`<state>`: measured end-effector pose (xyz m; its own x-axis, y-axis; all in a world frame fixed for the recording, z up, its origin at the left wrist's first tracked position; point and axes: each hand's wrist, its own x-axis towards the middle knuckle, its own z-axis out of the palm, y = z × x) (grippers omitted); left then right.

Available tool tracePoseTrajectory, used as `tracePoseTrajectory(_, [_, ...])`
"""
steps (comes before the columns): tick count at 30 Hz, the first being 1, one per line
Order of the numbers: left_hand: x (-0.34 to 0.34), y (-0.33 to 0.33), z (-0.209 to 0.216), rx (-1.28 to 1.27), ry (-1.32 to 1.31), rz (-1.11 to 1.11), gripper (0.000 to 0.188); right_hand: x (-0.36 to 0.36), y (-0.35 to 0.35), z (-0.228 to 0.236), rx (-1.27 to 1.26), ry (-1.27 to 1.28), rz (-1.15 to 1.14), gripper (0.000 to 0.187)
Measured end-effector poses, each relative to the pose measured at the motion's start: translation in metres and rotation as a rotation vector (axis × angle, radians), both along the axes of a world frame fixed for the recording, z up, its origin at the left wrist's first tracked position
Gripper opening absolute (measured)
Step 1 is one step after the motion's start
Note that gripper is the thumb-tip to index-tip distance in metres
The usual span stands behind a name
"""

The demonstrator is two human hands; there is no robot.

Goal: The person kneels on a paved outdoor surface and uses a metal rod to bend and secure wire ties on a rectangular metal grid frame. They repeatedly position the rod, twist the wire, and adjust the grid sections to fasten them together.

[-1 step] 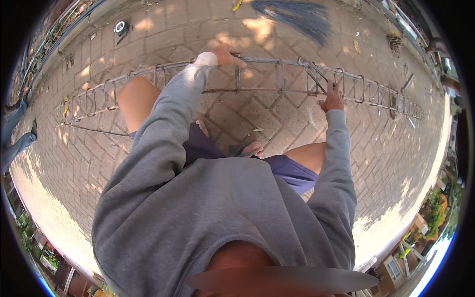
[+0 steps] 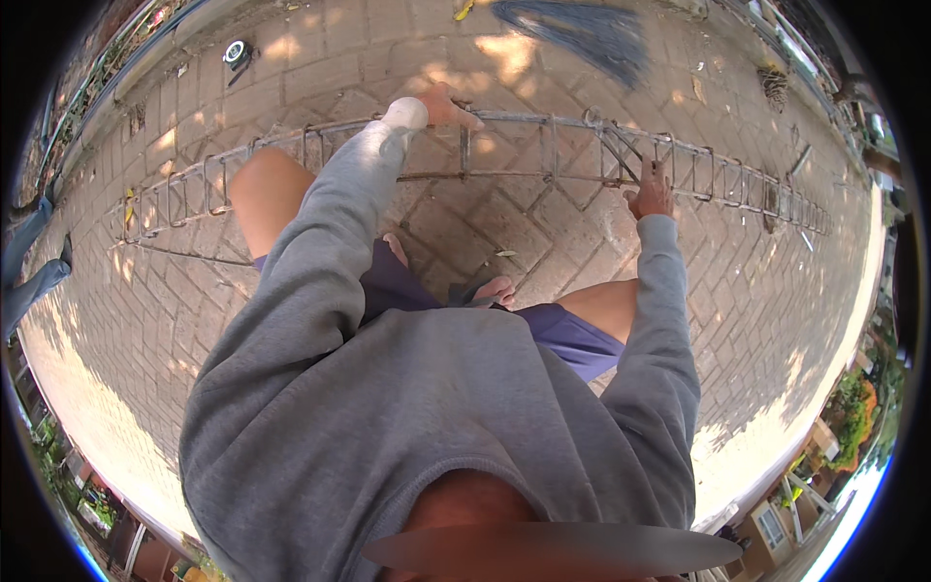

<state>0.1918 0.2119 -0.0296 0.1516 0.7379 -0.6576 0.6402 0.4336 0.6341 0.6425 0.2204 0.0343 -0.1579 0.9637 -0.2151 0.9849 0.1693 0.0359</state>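
Note:
A long, narrow rebar cage, its bars joined by several square stirrups, lies across the brick paving in front of my knees. My left hand is closed over its far bar, thumb pointing right; the fingertips are partly hidden. Farther right, my right hand is closed around the dark handles of what look like pincers. The tool slants up and left, its head at the far bar beside a stirrup. Too little detail shows to tell whether its jaws grip a wire there.
A round tape measure lies at the far left. A bundle of dark thin wires is spread on the paving beyond the cage. Another person's legs show at the left edge. My bare feet are close behind the cage.

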Motion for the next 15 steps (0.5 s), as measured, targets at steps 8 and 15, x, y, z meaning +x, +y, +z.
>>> tracePoseTrajectory(8, [-0.021,-0.003,0.001,0.284,-0.048,-0.046,0.089,0.01,0.037,-0.01,-0.051,-0.313,0.218,0.041])
tracePoseTrajectory(15, [0.065,-0.117,0.045,0.347,0.577,0.232,0.063,-0.01,-0.066,0.054,-0.833,1.031,-0.436,0.034])
